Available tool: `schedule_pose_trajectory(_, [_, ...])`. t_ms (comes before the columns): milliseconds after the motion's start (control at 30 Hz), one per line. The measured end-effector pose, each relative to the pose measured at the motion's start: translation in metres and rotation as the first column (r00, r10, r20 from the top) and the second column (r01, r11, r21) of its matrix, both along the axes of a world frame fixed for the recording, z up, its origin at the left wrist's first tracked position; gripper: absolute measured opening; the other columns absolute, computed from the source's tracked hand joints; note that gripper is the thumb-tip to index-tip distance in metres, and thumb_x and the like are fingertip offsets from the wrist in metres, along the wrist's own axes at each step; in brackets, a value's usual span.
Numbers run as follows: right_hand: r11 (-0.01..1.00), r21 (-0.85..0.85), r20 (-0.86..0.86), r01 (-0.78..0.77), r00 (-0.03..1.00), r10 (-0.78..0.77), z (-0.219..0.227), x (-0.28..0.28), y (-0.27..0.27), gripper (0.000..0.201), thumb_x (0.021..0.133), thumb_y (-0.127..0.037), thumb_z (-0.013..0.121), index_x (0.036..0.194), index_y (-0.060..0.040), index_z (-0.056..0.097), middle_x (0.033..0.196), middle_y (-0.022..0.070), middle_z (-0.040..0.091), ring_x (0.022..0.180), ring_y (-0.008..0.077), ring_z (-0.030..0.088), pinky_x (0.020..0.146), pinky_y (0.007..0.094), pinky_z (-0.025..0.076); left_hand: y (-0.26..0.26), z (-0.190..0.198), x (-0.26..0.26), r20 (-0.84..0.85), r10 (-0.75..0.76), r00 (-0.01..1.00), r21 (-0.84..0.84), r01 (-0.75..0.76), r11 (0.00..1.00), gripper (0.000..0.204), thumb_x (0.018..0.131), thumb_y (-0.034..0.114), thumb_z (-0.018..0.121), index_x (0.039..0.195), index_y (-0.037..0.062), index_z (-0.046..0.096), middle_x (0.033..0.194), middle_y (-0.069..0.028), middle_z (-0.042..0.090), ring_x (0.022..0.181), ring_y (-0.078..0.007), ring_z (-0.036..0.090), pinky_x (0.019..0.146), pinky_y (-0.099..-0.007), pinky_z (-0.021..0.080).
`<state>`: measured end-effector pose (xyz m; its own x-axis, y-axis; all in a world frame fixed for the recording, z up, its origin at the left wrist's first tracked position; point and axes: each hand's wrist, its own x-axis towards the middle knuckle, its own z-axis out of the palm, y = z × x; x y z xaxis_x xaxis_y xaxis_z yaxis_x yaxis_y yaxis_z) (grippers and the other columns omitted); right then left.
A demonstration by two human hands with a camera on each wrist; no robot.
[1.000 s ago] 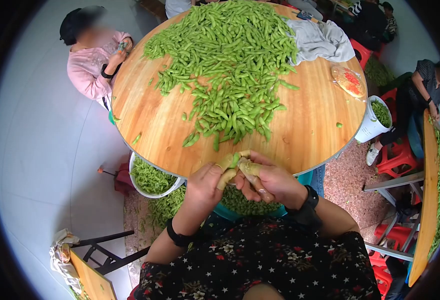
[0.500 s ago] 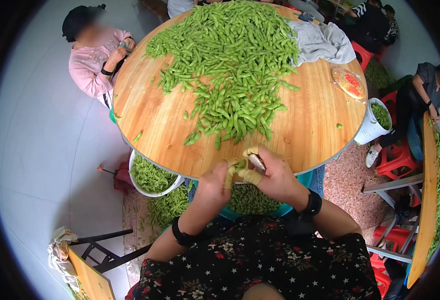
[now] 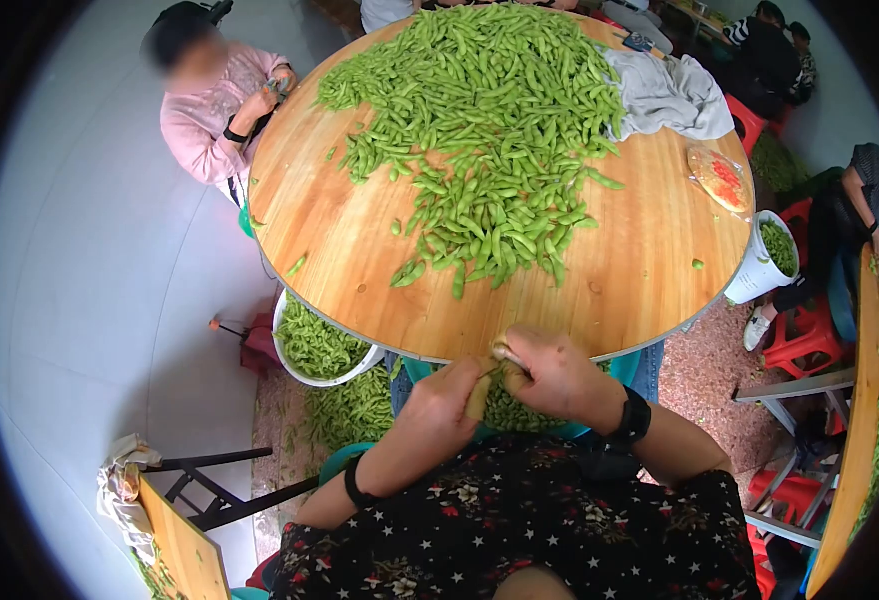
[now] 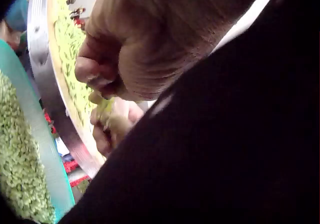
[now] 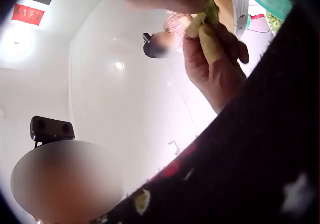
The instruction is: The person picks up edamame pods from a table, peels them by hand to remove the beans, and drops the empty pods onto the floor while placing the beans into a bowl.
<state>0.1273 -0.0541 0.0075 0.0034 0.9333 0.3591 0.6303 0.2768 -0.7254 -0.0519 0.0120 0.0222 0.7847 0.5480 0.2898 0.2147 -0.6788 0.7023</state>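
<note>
Both hands meet just off the near table edge, above a teal tub [image 3: 570, 430] of shelled beans. My left hand [image 3: 445, 405], with yellowish covers on its thumb and finger, pinches a green edamame pod [image 5: 213, 8]. Fingers of my right hand [image 3: 557, 378] curl in against the same pod from the other side, knuckles up. In the left wrist view the pod is mostly hidden between the fingers. Across the table spreads a large heap of edamame pods [image 3: 490, 150], its narrow end pointing towards the hands.
The round wooden table [image 3: 360, 270] has a grey cloth [image 3: 670, 95] and a bagged flat bread [image 3: 720, 180] on its right. A white bucket of pods [image 3: 325, 345] stands below left, another bucket [image 3: 763, 265] at right. A person in pink [image 3: 210, 125] sits at the left.
The hands have turned knuckles up and dropped slightly, hiding more of the pod. The shiny piece seen in the right hand half a second ago is now mostly covered. The view has shifted a little left.
</note>
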Motion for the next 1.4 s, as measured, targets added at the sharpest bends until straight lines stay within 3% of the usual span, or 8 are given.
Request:
schedule_pose_trajectory(167, [0.959, -0.248, 0.094, -0.139, 0.982, 0.167, 0.001, 0.017, -0.018, 0.009, 0.084, -0.007, 0.056, 0.090, -0.0007, 0.054, 0.079, 0.0182, 0.056, 0.078, 0.0388, 0.058, 0.065, 0.0429, 0.046, 0.040, 0.014, -0.059, -0.303, 0.330, 0.894, 0.426, -0.182, 0.886, 0.012, 0.083, 0.014, 0.066, 0.088, 0.0030, 0.067, 0.090, -0.0150, 0.063, 0.082, -0.0324, 0.063, 0.070, -0.0412, 0.051])
schedule_pose_trajectory(367, [0.911, -0.305, -0.001, -0.277, 0.957, 0.291, -0.003, 0.014, -0.020, 0.015, 0.090, -0.016, 0.053, 0.089, -0.0011, 0.054, 0.079, 0.0181, 0.057, 0.077, 0.0397, 0.057, 0.068, 0.0448, 0.045, 0.119, -0.012, -0.014, -0.056, 0.397, 0.916, 0.486, -0.322, 0.812, 0.018, 0.078, 0.010, 0.068, 0.093, 0.0011, 0.065, 0.088, -0.0175, 0.061, 0.084, -0.0377, 0.060, 0.073, -0.0432, 0.049])
schedule_pose_trajectory(600, [0.852, -0.470, -0.254, -0.230, 0.960, 0.119, 0.009, 0.017, -0.013, 0.026, 0.098, -0.023, 0.047, 0.108, -0.0007, 0.056, 0.082, 0.0143, 0.061, 0.065, 0.0260, 0.065, 0.063, 0.0384, 0.049, 0.126, -0.019, 0.004, -0.052, 0.241, 0.969, 0.073, -0.237, 0.969, 0.023, 0.082, 0.003, 0.067, 0.104, 0.0016, 0.064, 0.092, -0.0118, 0.066, 0.081, -0.0283, 0.065, 0.072, -0.0370, 0.052])
schedule_pose_trajectory(667, [0.891, -0.392, -0.321, -0.227, 0.942, 0.099, 0.009, 0.012, -0.010, 0.030, 0.099, -0.024, 0.045, 0.115, -0.0010, 0.055, 0.083, 0.0129, 0.062, 0.062, 0.0221, 0.066, 0.063, 0.0358, 0.050, 0.108, -0.020, 0.006, 0.153, 0.265, 0.952, -0.626, -0.114, 0.771, 0.018, 0.086, 0.003, 0.066, 0.104, 0.0049, 0.067, 0.094, -0.0040, 0.068, 0.079, -0.0141, 0.062, 0.069, -0.0296, 0.050])
schedule_pose_trajectory(800, [0.853, -0.432, -0.500, -0.293, 0.865, 0.044, 0.018, 0.006, 0.003, 0.036, 0.101, -0.022, 0.041, 0.132, -0.0033, 0.043, 0.084, 0.0099, 0.063, 0.057, 0.0174, 0.065, 0.058, 0.0304, 0.050, 0.066, -0.014, 0.015, 0.302, 0.159, 0.940, -0.537, 0.030, 0.843, 0.016, 0.090, 0.002, 0.063, 0.103, 0.0074, 0.068, 0.096, -0.0001, 0.069, 0.077, -0.0060, 0.058, 0.065, -0.0233, 0.048])
schedule_pose_trajectory(900, [0.864, -0.420, -0.573, -0.278, 0.819, -0.015, 0.014, 0.004, 0.004, 0.030, 0.102, -0.021, 0.039, 0.126, -0.0034, 0.042, 0.081, 0.0082, 0.062, 0.052, 0.0151, 0.062, 0.052, 0.0283, 0.048, 0.048, -0.015, 0.016, 0.337, 0.214, 0.917, -0.802, 0.161, 0.576, 0.017, 0.089, 0.001, 0.064, 0.105, 0.0070, 0.068, 0.094, -0.0003, 0.069, 0.074, -0.0040, 0.057, 0.064, -0.0192, 0.047])
schedule_pose_trajectory(1067, [0.885, -0.400, -0.544, -0.240, 0.839, -0.018, 0.011, 0.007, 0.000, 0.020, 0.102, -0.020, 0.039, 0.113, -0.0038, 0.043, 0.076, 0.0051, 0.060, 0.050, 0.0110, 0.058, 0.047, 0.0258, 0.045, 0.036, -0.017, 0.021, 0.271, 0.246, 0.931, -0.645, -0.014, 0.764, 0.019, 0.088, 0.000, 0.064, 0.106, 0.0041, 0.067, 0.088, -0.0008, 0.067, 0.069, -0.0056, 0.057, 0.061, -0.0207, 0.047])
schedule_pose_trajectory(1400, [0.992, -0.109, -0.144, -0.068, 0.988, 0.052, 0.002, 0.010, -0.004, 0.017, 0.095, -0.012, 0.047, 0.109, -0.0029, 0.045, 0.073, 0.0212, 0.057, 0.066, 0.0398, 0.059, 0.059, 0.0434, 0.045, 0.029, -0.005, 0.011, 0.089, 0.080, 0.993, -0.400, -0.038, 0.916, 0.010, 0.088, 0.001, 0.065, 0.098, 0.0016, 0.066, 0.077, 0.0002, 0.063, 0.065, -0.0050, 0.055, 0.058, -0.0206, 0.045])
